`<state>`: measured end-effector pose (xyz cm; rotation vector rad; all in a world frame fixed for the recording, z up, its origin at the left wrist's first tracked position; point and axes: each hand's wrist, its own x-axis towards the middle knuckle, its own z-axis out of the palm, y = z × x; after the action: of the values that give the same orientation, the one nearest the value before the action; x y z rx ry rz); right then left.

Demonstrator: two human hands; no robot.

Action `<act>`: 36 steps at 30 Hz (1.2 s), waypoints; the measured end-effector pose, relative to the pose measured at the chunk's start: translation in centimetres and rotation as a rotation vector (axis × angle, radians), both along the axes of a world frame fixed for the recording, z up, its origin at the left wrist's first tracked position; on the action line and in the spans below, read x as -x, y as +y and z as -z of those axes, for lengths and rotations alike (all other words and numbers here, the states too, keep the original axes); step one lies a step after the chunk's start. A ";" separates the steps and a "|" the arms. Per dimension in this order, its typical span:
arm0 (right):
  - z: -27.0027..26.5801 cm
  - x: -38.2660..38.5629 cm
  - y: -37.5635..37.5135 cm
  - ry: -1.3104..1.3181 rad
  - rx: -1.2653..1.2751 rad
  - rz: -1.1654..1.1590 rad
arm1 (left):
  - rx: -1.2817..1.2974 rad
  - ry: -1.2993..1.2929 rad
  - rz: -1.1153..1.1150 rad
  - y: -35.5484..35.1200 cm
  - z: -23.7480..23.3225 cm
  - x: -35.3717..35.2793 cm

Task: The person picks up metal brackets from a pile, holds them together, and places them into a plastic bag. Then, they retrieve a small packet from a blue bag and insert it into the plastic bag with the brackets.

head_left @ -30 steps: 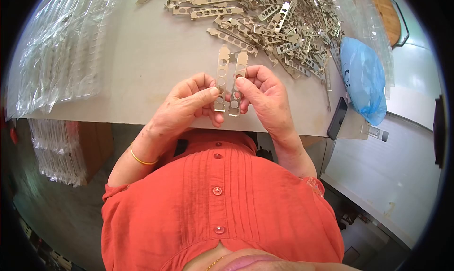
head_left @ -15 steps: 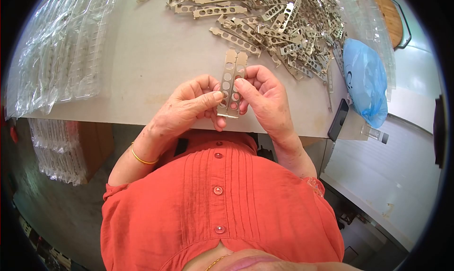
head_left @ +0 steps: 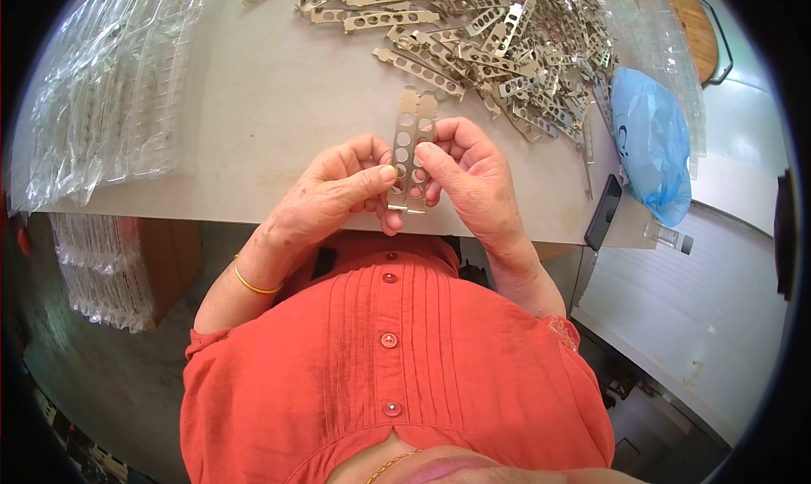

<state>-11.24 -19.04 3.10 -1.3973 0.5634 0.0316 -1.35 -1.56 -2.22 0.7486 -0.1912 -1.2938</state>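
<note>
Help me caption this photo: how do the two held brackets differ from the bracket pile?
The two held brackets are only a pair; the bracket pile has many pieces.
Arrangement: the held brackets are side by side; the pile lies jumbled at many angles.
Support: the left hand and right hand hold the pair; the pile rests on the table.
Both show metallic strips with round holes.
</note>
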 end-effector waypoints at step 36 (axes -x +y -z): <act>0.5 1.1 -0.1 -0.062 0.082 -0.060 | -0.153 -0.264 0.020 -0.2 -1.6 1.3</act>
<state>-12.31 -19.16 2.59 -1.4896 0.4759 0.0137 -2.63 -1.78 -0.61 1.0516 -0.3157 -1.2355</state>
